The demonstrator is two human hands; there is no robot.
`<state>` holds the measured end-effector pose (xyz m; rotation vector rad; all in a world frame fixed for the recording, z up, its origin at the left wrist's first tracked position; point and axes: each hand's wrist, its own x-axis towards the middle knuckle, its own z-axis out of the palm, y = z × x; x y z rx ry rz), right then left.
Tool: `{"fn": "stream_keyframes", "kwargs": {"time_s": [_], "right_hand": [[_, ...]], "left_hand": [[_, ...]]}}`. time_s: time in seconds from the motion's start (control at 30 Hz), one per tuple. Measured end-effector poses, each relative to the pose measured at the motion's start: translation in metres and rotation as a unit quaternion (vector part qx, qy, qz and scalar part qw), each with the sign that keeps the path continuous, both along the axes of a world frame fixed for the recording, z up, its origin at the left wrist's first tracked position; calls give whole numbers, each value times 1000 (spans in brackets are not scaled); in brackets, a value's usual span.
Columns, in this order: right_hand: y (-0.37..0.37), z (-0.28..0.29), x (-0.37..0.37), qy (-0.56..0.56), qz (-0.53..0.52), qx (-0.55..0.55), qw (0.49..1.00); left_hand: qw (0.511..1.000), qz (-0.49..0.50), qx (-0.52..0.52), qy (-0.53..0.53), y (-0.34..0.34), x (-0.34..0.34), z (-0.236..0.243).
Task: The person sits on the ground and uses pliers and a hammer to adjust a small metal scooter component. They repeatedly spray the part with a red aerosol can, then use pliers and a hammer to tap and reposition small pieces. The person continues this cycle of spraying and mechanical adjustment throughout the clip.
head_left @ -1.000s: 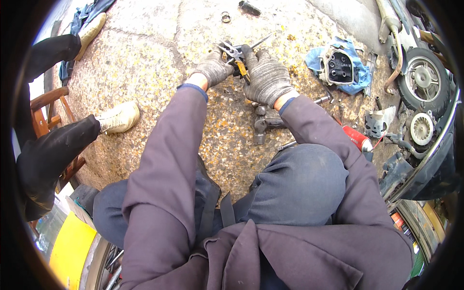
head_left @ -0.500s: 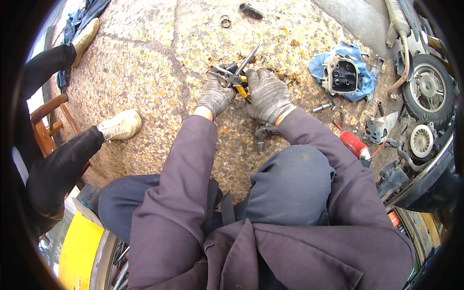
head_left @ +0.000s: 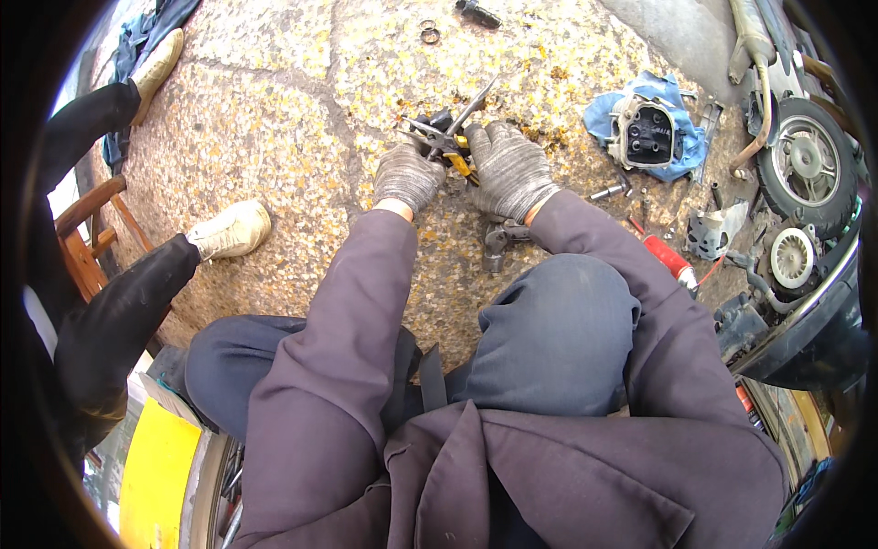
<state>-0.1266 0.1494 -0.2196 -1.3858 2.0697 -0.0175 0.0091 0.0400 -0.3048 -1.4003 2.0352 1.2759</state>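
Note:
Both my hands wear grey knitted gloves and meet over the stone floor ahead of my knees. My left hand (head_left: 408, 176) is closed on something mostly hidden by its fingers, beside a dark metal part (head_left: 441, 120). Curled at the yellow handles of a pair of pliers (head_left: 458, 163) is my right hand (head_left: 512, 169); its palm side is hidden. The pliers' metal end points up and left, toward the left hand. A long pointed metal tool (head_left: 477, 102) crosses them and slants up to the right. A grey metal part (head_left: 497, 243) lies just below my right wrist.
Right of my hands, an engine cover (head_left: 646, 133) rests on a blue cloth (head_left: 601, 119). Further right are a socket tool (head_left: 607, 192), a red spray can (head_left: 669, 257) and a scooter wheel (head_left: 807, 157). Another person's shoe (head_left: 234, 230) is at left, near a wooden stool (head_left: 84, 256).
My hands stay together at almost the same spot, with the pliers and pointed tool slightly shifted. The whole view has tilted a little.

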Motion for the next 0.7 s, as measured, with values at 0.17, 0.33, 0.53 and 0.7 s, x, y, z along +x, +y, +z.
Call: {"fn": "stream_keyframes", "kwargs": {"time_s": [0.17,0.33,0.53,0.7], "right_hand": [[7,-15,0,4,-22,-25,999],[4,-14,-4,0,-16,-12,1000],[-1,-7,-6,-36,-22,19,999],[-19,-30,-8,-94,-16,32,995]], "left_hand": [[996,-36,-23,-80,-1,-7,6],[996,-47,-6,-77,-4,-14,24],[996,51,-23,64,6,-9,24],[994,-11,-8,-112,-9,-19,24]]}}
